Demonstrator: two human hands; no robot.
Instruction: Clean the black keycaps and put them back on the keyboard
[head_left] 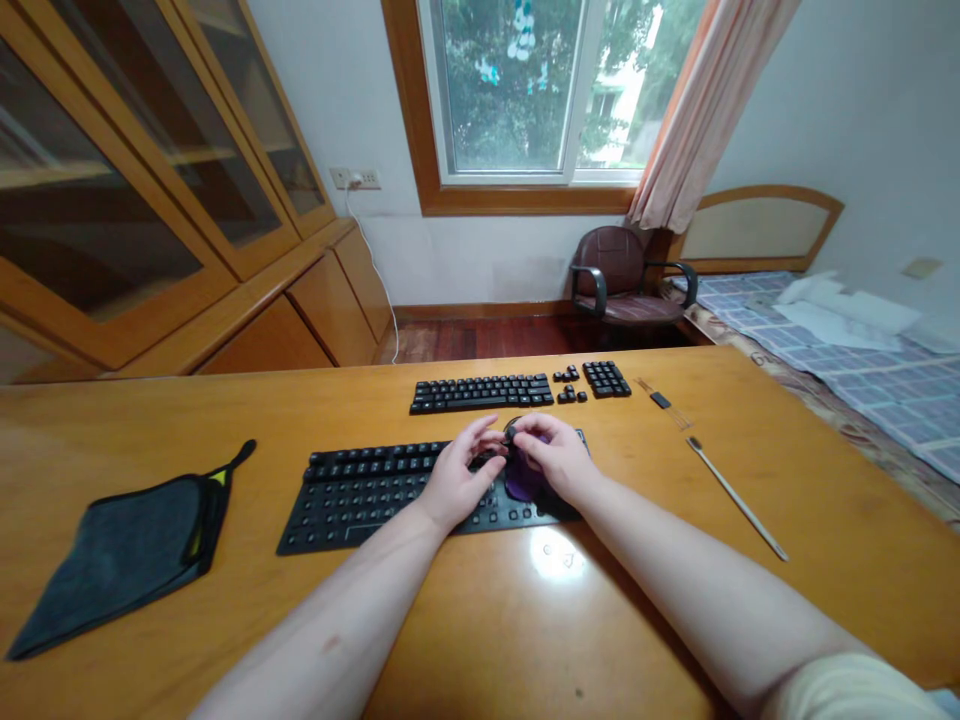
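A black keyboard [367, 500] lies across the middle of the desk. Its upper rows carry keycaps, while the lower part shows bare switches. Over its right half my right hand [559, 455] pinches a small black piece [511, 434], too small to name surely. Close beside it, my left hand [461, 478] has its fingers apart, the fingertips near that black piece. Beneath my right hand a purple thing [525, 483] rests on the keyboard, partly covered by the fingers; its kind is unclear.
Black keycaps [480, 392] stand in rows behind the keyboard, with a number-pad block [607, 379] at their right. A wire keycap puller [660, 400] and a thin pale brush [739, 500] lie to the right. A grey cloth [139, 540] lies left on the desk [465, 640].
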